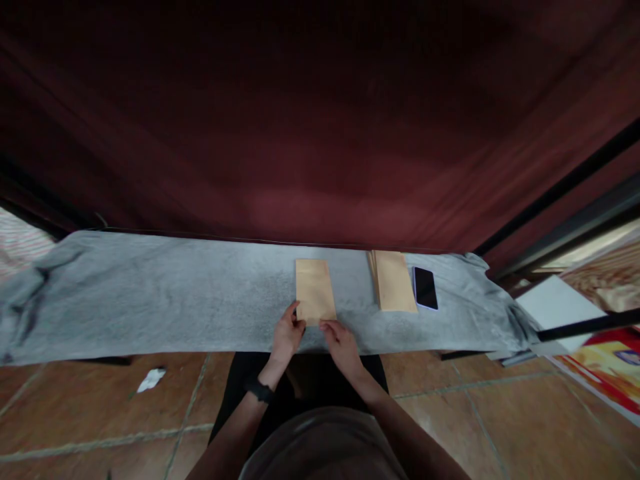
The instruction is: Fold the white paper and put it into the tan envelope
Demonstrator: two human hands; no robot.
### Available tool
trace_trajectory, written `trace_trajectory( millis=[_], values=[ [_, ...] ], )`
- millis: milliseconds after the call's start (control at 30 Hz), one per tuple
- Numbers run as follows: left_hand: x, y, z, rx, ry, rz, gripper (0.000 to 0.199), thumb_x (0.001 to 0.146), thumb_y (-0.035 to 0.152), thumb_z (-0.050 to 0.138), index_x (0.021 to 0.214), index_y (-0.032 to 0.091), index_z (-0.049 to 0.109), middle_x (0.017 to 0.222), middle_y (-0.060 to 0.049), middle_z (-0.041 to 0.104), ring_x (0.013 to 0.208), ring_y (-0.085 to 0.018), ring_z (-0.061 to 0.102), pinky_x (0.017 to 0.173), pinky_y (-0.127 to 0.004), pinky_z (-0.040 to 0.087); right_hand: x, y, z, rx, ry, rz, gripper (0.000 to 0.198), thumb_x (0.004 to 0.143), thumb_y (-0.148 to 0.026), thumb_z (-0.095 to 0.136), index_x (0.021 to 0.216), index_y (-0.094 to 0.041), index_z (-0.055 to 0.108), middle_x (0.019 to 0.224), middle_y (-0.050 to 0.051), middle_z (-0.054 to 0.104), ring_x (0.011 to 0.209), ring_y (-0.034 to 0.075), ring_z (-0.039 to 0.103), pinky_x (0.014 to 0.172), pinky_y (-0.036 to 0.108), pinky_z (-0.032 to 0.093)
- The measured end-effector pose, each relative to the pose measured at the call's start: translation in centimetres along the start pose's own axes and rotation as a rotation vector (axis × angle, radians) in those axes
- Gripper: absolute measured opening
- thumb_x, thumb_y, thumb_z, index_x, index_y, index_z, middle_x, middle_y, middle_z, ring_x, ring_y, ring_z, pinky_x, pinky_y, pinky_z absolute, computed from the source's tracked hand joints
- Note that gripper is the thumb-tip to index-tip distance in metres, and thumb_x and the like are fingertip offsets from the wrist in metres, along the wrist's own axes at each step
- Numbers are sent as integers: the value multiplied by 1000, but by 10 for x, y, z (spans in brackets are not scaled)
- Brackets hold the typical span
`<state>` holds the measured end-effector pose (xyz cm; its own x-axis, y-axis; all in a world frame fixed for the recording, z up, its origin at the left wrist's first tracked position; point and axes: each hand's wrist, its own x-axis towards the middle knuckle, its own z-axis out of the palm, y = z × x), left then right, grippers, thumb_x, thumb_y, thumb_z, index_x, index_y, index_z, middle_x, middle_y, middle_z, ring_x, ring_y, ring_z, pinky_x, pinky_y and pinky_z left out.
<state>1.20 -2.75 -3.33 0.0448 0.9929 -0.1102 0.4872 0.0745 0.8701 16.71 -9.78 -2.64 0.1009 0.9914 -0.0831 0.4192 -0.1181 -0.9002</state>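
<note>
A tan paper envelope (315, 288) lies flat on a grey cloth (165, 300) that covers a long low surface. My left hand (287, 333) pinches its near left corner, thumb on top. My right hand (340, 340) presses its fingertips on the near right edge. To the right lies a stack of the same tan envelopes (393, 280), apart from both hands. A black phone (425, 288) rests face up beside that stack. I wear a dark band on my left wrist.
A dark red curtain (320, 133) hangs right behind the cloth. Brown floor tiles (90, 413) run below, with a crumpled white scrap (151, 379) on them. At the right stand black bars, a white board (555, 303) and a red and yellow printed sheet (607, 370).
</note>
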Motion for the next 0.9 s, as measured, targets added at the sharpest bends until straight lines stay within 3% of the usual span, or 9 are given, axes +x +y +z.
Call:
trace_trajectory(
  millis=[100,200,300,367,433,533,733,900],
  values=[
    [-9,0,-3,175,15,61,49,84,13,56,133,15,59,86,-5,69,74,-20,68,75,-34,55,-4,9,-9,-513,51,-397,42,101,-26,47,141,-21,57,146,9,58,137,23,51,118,46,39],
    [-12,6,-6,403,85,164,41,93,21,51,132,15,61,111,-14,68,94,-26,69,86,-41,55,-5,20,-10,-737,6,-523,50,100,-30,54,149,-22,48,155,7,47,144,24,43,122,48,32],
    [1,13,1,514,52,441,43,100,29,43,139,18,56,136,-15,60,126,-28,58,107,-44,46,-4,30,-7,-784,24,-541,52,100,-35,55,150,-22,47,157,7,45,144,25,43,121,48,33],
    [19,17,11,559,-77,625,45,102,31,41,145,20,51,151,-12,51,142,-26,43,117,-45,36,-3,34,-5,-783,40,-547,50,100,-37,55,147,-21,50,154,8,49,143,25,45,121,47,33],
    [42,19,24,630,-202,719,47,102,32,40,147,20,49,158,-9,44,149,-26,34,122,-48,27,-3,36,-4,-778,49,-550,48,99,-37,56,145,-22,53,151,8,52,142,25,46,120,47,34],
    [79,21,38,715,-294,757,50,102,37,40,150,21,46,160,-8,41,151,-25,31,124,-49,20,-3,36,-4,-776,48,-548,53,100,-39,56,150,-24,47,153,7,50,142,25,46,120,46,34],
    [148,28,40,720,-313,744,56,102,41,37,154,20,40,162,-9,38,152,-23,29,125,-45,18,-2,27,-7,-792,35,-546,61,101,-38,52,157,-25,33,159,6,40,145,24,42,121,45,32],
    [178,30,42,695,-334,699,56,102,40,34,154,21,40,161,-8,39,152,-24,28,125,-47,16,0,20,-11,-815,-14,-516,61,102,-33,50,158,-24,31,162,6,35,146,25,41,121,46,32]
  ],
)
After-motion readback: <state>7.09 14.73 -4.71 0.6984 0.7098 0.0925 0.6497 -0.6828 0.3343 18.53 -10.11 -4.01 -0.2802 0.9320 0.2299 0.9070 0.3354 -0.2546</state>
